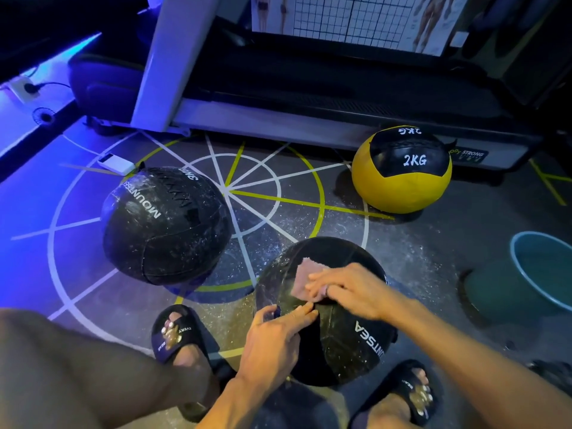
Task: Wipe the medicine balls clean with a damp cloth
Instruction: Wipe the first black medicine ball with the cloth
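Observation:
A black medicine ball [343, 345] sits on the floor between my feet, speckled with white dust. My right hand [349, 289] presses a pinkish cloth [305, 278] flat against its top. My left hand [275, 332] rests on the ball's near left side, its fingers stretched along a seam. A second black ball [164, 224] marked 3KG, also dusty, lies to the left. A yellow and black ball [402, 171] marked 2KG stands at the back right.
A teal basin [523, 274] sits on the floor at the right. A treadmill [309, 97] runs across the back. A white power bank [116, 164] lies behind the left ball. My sandalled feet [176, 335] flank the near ball. The floor carries painted lines.

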`<state>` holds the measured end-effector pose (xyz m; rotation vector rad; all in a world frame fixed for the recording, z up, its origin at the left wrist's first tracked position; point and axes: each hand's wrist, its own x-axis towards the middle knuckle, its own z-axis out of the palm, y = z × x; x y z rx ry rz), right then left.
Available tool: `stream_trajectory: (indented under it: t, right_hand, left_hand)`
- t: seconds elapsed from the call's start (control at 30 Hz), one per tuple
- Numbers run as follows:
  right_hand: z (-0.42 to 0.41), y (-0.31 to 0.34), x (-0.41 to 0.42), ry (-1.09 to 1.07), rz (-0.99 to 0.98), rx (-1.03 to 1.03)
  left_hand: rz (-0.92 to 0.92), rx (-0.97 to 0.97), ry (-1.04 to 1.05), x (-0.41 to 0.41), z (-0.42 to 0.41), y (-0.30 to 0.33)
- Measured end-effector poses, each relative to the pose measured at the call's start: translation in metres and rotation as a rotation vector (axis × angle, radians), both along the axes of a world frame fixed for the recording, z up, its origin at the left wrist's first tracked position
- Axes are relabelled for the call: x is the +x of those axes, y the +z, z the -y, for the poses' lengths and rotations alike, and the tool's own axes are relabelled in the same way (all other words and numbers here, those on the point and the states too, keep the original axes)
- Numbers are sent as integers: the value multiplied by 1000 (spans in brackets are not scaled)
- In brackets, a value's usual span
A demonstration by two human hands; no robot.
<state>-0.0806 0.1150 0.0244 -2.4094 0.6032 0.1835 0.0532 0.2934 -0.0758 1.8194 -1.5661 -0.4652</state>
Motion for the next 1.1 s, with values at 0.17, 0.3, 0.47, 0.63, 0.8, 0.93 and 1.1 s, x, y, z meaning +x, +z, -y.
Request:
stream_trajectory:
  t: [0.17,0.3,0.47,0.63,0.8,0.93,1.1]
  right_hand:
    - [7,-15,-14,-203,3,-217]
    - [-62,-34,-35,-101,163,-386]
    - [-98,-42,-76,-108,303,-259]
    - [-70,-20,-65,-751,355,-128]
    - [-72,-13,-28,-825,524,-122]
    - [-98,-39,-39,-516,287,-218]
    - [-96,-64,-87,-888,199,-89]
  left_hand:
    - [11,-4,-3,3,8,-2]
    - [60,75,-29,15,9,9]
    - [57,138,4,27,12,10]
    - [105,194,-35,38,21,15]
    - [108,175,-36,38,21,18]
    - [122,157,-36,43,17,24]
    - [265,139,54,56,29,45]
